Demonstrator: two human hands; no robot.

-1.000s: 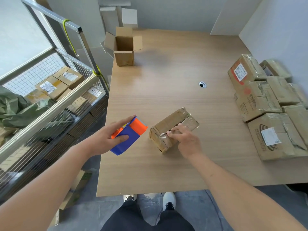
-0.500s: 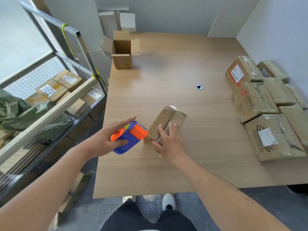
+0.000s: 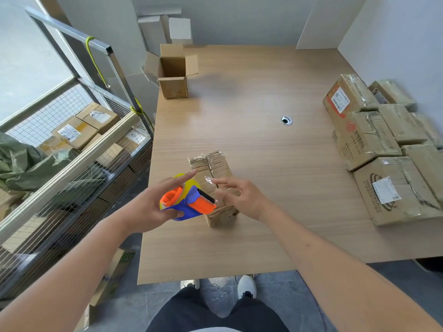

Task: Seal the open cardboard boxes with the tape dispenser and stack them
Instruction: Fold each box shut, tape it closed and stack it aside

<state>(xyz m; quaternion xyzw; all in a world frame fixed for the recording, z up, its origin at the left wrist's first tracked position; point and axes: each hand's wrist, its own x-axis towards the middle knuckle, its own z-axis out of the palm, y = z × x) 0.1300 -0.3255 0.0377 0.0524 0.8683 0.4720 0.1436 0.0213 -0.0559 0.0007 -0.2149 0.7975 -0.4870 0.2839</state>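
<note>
From the head camera, the left hand (image 3: 146, 209) cradles the tape dispenser (image 3: 188, 202), thumb curled under its blue body and fingers stretched over the yellow roll, at about seven o'clock from the small box (image 3: 213, 188). That box stands near the front edge of the table (image 3: 263, 149). The right hand (image 3: 242, 196) hovers at its four o'clock side, fingers loosely spread; it seems to pinch a clear tape end, though glare makes that uncertain. With nothing pinning the box, a pull could tip it or drag it toward six o'clock and off the edge. Slack tape could fold onto itself. The open box (image 3: 173, 73) at eleven o'clock remains unsealed; sealed boxes (image 3: 374, 149) sit at three o'clock.
</note>
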